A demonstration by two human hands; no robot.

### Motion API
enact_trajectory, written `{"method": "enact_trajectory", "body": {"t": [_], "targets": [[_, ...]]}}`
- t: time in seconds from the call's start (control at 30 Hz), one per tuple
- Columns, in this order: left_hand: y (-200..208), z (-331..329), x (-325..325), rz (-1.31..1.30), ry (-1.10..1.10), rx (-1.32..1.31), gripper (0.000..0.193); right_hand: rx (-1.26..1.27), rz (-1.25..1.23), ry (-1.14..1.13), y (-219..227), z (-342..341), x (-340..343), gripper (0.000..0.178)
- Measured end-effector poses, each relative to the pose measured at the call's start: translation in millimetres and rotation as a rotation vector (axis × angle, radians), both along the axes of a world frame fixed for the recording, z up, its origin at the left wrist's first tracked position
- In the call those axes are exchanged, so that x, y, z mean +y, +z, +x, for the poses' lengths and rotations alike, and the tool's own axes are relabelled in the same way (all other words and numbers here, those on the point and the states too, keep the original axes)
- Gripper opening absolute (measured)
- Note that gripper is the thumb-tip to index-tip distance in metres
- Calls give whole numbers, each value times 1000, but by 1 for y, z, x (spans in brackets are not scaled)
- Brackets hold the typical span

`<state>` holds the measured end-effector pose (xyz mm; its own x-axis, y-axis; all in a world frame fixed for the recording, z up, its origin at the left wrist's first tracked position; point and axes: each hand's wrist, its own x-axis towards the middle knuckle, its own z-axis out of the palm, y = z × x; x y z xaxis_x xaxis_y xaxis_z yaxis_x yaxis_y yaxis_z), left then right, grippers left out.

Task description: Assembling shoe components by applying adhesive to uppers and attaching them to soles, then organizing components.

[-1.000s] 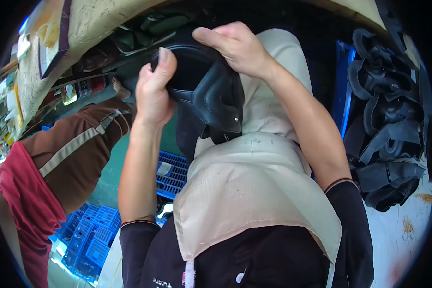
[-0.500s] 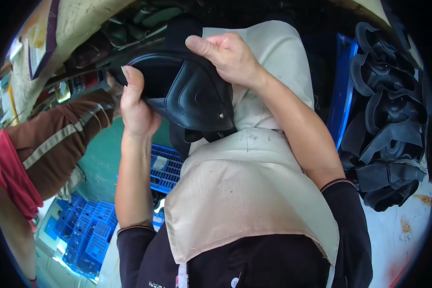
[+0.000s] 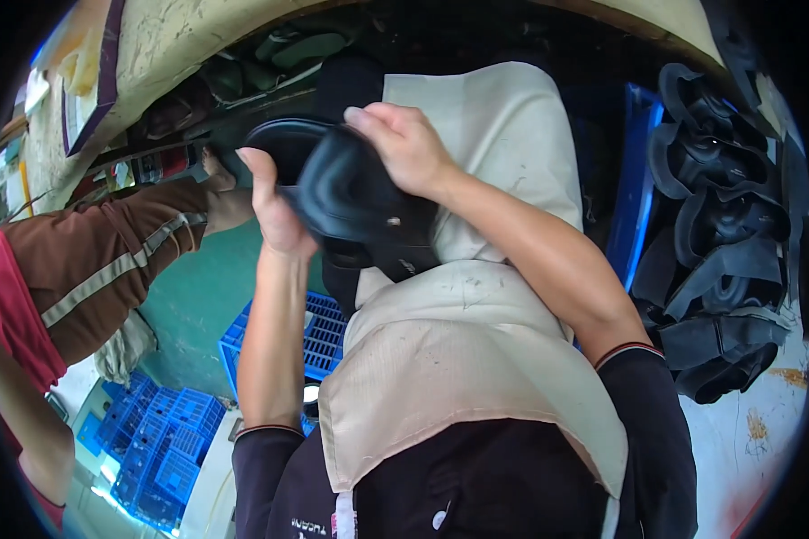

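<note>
Both hands grip one black moulded rubber part above the cream apron — left hand clasping its left rim, right hand pinching the top edge.

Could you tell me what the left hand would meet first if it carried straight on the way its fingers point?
Probably the black moulded part it already grips; the left hand points up along its edge. Beyond that lies the dark cluttered shelf, though depth is unclear.
</note>
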<state>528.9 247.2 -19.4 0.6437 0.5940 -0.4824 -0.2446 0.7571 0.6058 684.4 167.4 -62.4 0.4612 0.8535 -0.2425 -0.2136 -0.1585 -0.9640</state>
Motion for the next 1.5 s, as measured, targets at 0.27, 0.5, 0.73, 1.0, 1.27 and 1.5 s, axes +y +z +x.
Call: {"method": "enact_trajectory", "body": {"t": [0.27, 0.5, 0.73, 1.0, 1.27, 1.5], "targets": [[-27, -24, 52, -263, -63, -413, 69, 91, -319, 748, 70, 21, -26, 33], [-56, -46, 32, -319, -176, -510, 78, 168, -460, 867, 72, -6, -50, 14], [-65, -69, 14, -295, -23, -499, 78, 114, -467, 883, 56, -3, -44, 21], [-100, -121, -3, -326, 134, -618, 74, -37, -346, 970, 40, -15, -15, 38], [-43, -118, -16, -174, 402, -57, 75, -3, -212, 719, 45, -48, -5, 40], [-58, -141, -17, -72, 360, -53, 77, -340, -169, 500, 56, -81, -1, 55]]}}
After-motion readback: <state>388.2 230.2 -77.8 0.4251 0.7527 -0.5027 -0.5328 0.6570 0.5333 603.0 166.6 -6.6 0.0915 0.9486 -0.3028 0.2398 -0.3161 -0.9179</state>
